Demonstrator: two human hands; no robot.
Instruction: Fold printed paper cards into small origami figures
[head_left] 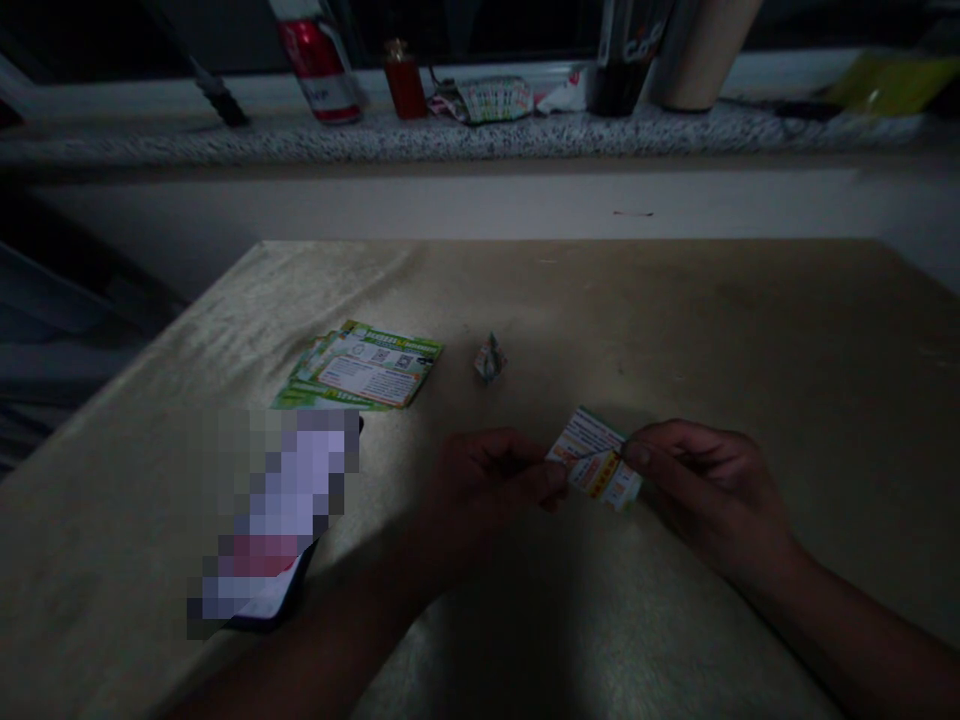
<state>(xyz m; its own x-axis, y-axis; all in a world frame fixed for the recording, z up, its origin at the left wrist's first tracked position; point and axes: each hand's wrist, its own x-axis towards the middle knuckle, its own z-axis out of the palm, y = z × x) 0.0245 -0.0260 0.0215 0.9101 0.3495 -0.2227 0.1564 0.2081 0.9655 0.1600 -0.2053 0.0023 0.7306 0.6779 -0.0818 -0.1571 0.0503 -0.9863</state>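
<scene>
- Head view: dim light; both bare hands over a table [750,330] with a light, slightly sheened surface.
- Left hand [480,490]: in shadow; thumb and fingers closed on the left corner of a printed paper [596,458].
- Right hand [712,490]: thumb and forefinger pinching the same paper at its right edge; remaining fingers curled in behind.
- Printed paper: held between the two hands, right of centre, tilted; white with orange and yellow print, a crease line running across it. Whether it touches the table: cannot tell.
- Small folded paper piece [491,362]: on the table beyond the left hand, peaked upward, apart from both hands.
- Stack of leaflets [379,368]: left of the folded piece, green and white, fanned unevenly; small print too fine to read.
- Phone [289,510]: lying at a slant just nearer than the stack, left of the left forearm; screen lit, pixelated.
- Speckled sill [480,142] behind the table: red-and-white can [319,70], small red bottle [405,82], crumpled wrapper [499,100], dark bottle [624,70], pale cylinder [705,50].
</scene>
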